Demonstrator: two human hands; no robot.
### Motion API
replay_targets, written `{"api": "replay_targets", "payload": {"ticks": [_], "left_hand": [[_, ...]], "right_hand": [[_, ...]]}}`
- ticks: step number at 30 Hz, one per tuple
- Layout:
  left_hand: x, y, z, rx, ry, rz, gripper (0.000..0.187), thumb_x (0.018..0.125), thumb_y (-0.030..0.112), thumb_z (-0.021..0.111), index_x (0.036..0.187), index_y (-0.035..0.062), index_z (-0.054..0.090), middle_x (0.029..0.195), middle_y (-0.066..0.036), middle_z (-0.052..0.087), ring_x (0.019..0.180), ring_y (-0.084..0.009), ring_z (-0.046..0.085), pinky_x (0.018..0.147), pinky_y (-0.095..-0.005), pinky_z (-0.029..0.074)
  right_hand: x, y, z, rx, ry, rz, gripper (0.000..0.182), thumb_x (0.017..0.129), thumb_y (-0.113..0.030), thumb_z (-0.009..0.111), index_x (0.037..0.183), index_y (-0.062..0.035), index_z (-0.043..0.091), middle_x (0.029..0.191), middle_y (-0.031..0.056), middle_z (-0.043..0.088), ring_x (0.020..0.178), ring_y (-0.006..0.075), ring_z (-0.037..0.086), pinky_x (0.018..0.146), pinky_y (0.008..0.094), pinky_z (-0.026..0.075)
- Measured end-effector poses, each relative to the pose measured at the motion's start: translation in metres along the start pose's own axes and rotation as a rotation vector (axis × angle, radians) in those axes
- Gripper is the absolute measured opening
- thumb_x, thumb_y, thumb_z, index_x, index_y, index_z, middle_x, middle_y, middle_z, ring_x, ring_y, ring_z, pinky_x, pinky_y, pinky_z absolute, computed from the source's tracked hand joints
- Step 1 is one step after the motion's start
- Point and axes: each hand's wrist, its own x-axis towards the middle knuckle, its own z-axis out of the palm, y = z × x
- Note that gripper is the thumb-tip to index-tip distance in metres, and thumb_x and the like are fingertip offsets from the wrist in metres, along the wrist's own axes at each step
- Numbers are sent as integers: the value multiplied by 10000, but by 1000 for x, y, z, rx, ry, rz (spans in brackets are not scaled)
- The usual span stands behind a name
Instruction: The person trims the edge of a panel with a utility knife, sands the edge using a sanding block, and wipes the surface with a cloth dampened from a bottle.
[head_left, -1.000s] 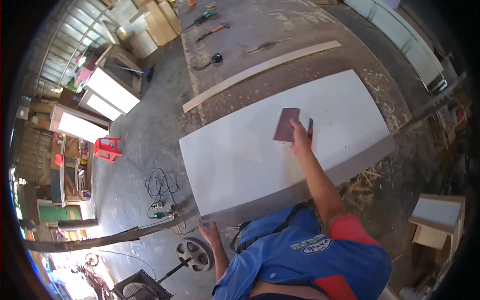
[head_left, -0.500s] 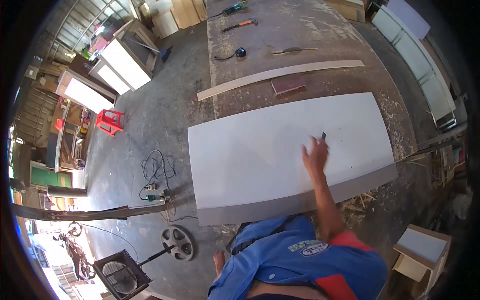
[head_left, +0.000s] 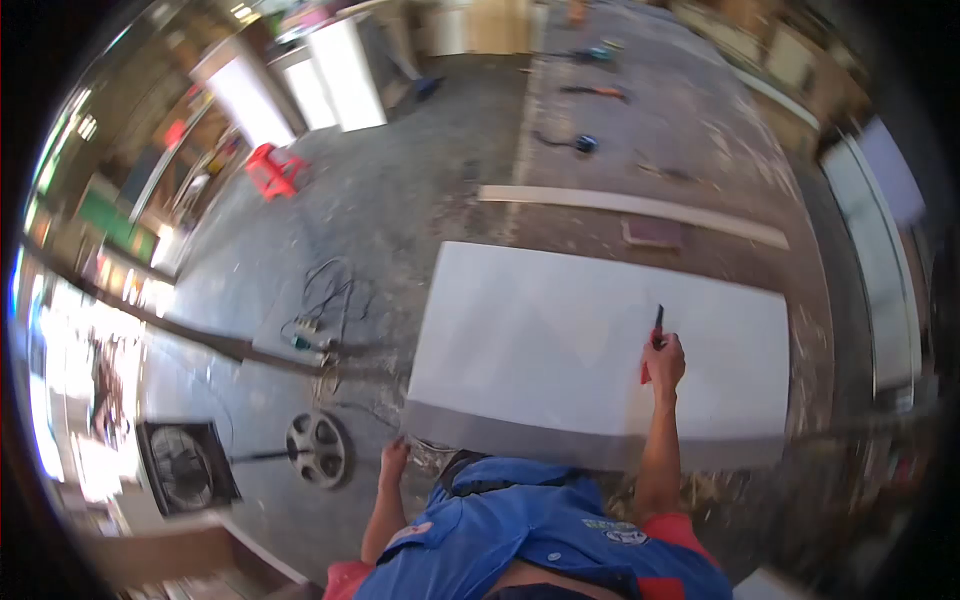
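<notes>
while right hand [head_left: 665,358] grips red tool [head_left: 657,330] over white panel [head_left: 540,335], left hand [head_left: 395,460] hangs loosely curled, contents unclear.

The lone camera sits on the head of the person [head_left: 500,530] before me, close by the near edge of the white panel [head_left: 540,335], facing forward and down, wide enough to catch floor [head_left: 250,265] left of it and bench [head_left: 700,125] beyond.

The brown tabletop [head_left: 700,130] stretched toward the upper right of the frame, bearing a white panel [head_left: 530,330], maroon block [head_left: 652,234], pale strip [head_left: 640,207], tape measure [head_left: 585,144] and hammer [head_left: 597,92].
</notes>
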Motion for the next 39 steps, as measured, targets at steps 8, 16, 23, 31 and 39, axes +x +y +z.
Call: {"api": "replay_targets", "payload": {"ticks": [8, 16, 23, 31, 39], "left_hand": [[-98, -23, 1, -122, 211, 51, 494, 827, 245, 653, 1264, 19, 618, 1077, -163, 714, 976, -249, 687, 857, -359, 516], [-256, -259, 52, 574, -47, -312, 406, 768, 301, 627, 1096, 81, 722, 1106, -183, 701, 1036, -377, 658, 855, -465, 526], [-281, -340, 76, 457, -201, -485, 395, 778, 330, 627, 1038, 52, 730, 1124, -207, 682, 1058, -377, 650, 877, -477, 517], [-153, -182, 17, -149, 237, 3, 564, 786, 328, 646, 1258, 20, 618, 1163, -233, 664, 1078, -384, 637, 944, -413, 500], [-134, -281, -57, -254, 282, -99, 480, 840, 250, 657, 1284, 73, 621, 1099, -182, 706, 1018, -276, 672, 887, -377, 518]], "right_hand": [[92, -121, 55, -86, -132, -625, 328, 751, -125, 697, 1076, -155, 668, 959, 115, 666, 942, 324, 647, 771, 446, 523], [140, -177, 115, 24, -109, -754, 280, 876, -166, 674, 1142, -81, 674, 1032, 155, 666, 930, 315, 645, 772, 430, 529], [-76, -173, 162, 329, -291, -1047, 249, 871, -114, 675, 1112, -55, 656, 1113, 142, 642, 1076, 322, 572, 960, 449, 439], [-215, -214, 177, 160, -185, -841, 310, 897, -217, 646, 1181, -92, 648, 1329, 103, 583, 1283, 341, 488, 1070, 541, 351], [-182, -187, 206, 226, -99, -898, 342, 926, -201, 605, 1232, -52, 626, 1347, 239, 539, 1297, 359, 474, 1074, 468, 383]]}}
